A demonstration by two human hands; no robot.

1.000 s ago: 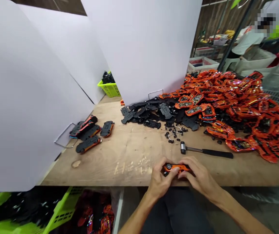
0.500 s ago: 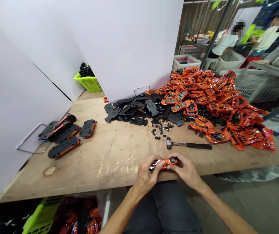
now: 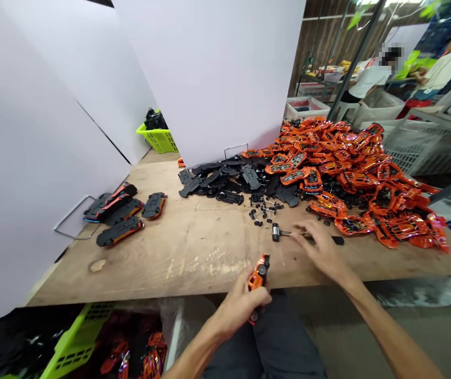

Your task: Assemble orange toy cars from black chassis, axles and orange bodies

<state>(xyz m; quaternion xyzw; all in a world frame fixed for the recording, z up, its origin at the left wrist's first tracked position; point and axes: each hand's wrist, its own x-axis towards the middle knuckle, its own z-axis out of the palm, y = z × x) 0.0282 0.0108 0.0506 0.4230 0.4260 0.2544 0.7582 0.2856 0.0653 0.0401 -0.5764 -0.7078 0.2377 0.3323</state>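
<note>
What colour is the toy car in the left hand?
The toy car is orange; best in the head view.

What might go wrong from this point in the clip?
Two risks seem likely. The orange toy car gripped in the left hand is held past the front edge of the wooden table, so a slip might drop it below. The right hand, spread over the mallet, might knock the loose wheels and axles lying close to the mallet's head and scatter them.
</note>
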